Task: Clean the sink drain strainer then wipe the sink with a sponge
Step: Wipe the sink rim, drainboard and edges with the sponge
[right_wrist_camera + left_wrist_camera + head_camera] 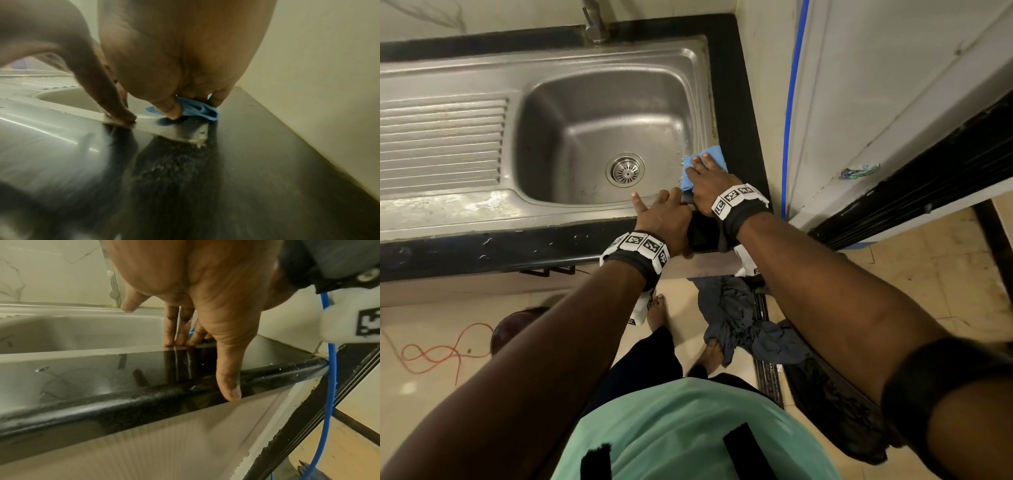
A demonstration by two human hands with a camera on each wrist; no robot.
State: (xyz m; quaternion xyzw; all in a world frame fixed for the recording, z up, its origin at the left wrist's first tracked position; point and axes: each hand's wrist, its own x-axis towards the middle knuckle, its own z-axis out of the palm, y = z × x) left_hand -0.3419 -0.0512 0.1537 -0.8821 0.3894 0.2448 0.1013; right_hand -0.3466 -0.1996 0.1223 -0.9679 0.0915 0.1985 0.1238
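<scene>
Domestic kitchen. Evidence: a stainless steel sink (pixel 698 68) with a ribbed drainboard (pixel 441 137) at 9 o'clock and a tap (pixel 594 20) at 12 o'clock, set into a black stone countertop (pixel 739 102). Marble-pattern wall (pixel 431 13) at 12 o'clock. Beige tiled floor (pixel 928 291) from 3 to 6 o'clock, with a bare foot (pixel 654 308) on it — consistent with a home.

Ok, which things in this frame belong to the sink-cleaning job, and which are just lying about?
In the job: sink, drain strainer seated in its basin, blue sponge held by the right hand at the sink's right rim, left hand resting fingertips on the front rim.

Lying about: tap, dark cloth and red cable on the floor.
</scene>
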